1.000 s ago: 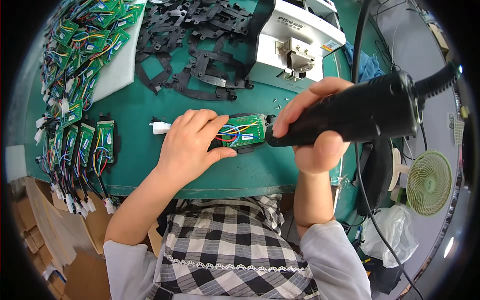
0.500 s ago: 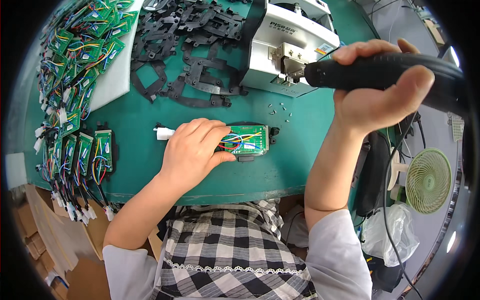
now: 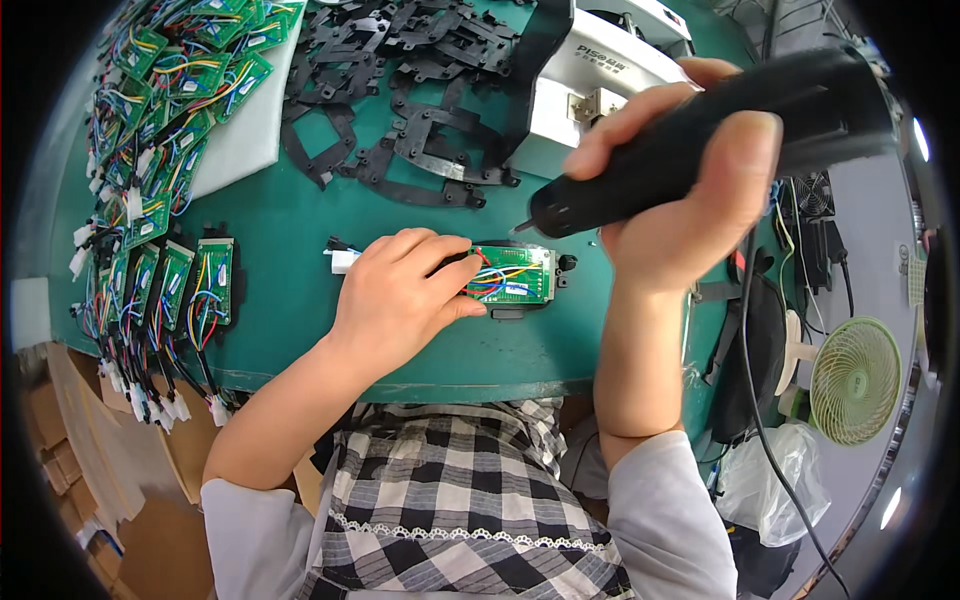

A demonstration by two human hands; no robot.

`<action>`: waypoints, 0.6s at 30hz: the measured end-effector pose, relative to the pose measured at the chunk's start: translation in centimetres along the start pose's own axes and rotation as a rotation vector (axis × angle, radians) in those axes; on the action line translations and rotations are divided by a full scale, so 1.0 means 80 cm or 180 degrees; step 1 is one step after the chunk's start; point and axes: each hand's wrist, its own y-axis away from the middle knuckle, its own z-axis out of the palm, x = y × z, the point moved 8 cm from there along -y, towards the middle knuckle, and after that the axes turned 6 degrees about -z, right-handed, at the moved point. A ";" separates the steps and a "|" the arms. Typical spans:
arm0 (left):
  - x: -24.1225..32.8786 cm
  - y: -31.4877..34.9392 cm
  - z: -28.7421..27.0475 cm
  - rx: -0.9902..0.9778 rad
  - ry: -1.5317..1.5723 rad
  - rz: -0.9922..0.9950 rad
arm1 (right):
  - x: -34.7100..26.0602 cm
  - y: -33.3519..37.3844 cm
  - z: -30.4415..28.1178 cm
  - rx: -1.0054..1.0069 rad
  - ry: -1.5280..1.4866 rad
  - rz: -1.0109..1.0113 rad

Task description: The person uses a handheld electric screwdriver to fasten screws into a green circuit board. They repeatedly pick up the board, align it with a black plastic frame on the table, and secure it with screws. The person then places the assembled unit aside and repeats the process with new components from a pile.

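My left hand [image 3: 400, 292] is closed around the left end of a green circuit board [image 3: 527, 272] with red, yellow and blue wires. The board lies flat over a black plastic bracket [image 3: 507, 314], which shows only at its edges. A white connector [image 3: 343, 262] sticks out left of that hand. In my right hand [image 3: 680, 230] is a thick black electric screwdriver [image 3: 650, 170], gripped with the thumb along its side. Its bit points left and down, above and apart from the board's far edge. Whether a screw sits on the bit is too small to tell.
A white screw feeder [image 3: 560, 105] stands behind the screwdriver. Black plastic brackets [image 3: 440, 140] are heaped at the back. Several wired circuit boards [image 3: 213, 285] line the left, with more piled on white foam [image 3: 250, 150]. A cable hangs at right, near a green fan [image 3: 856, 380].
My right hand has brought the screwdriver away from the feeder, left and nearer, towards the board. My left hand keeps its hold on the board; the whole view has shifted slightly.
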 end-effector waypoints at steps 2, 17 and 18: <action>-0.001 0.002 -0.001 0.0017 0.0035 -0.0010 | -0.002 0.009 0.026 0.0008 -0.0542 0.0120; -0.002 0.000 -0.008 0.0101 0.0226 -0.0115 | 0.021 0.039 0.066 -0.0595 -0.0272 -0.0455; -0.004 0.000 -0.004 0.0045 0.0301 -0.0212 | 0.022 0.040 0.068 -0.0647 -0.0264 -0.0438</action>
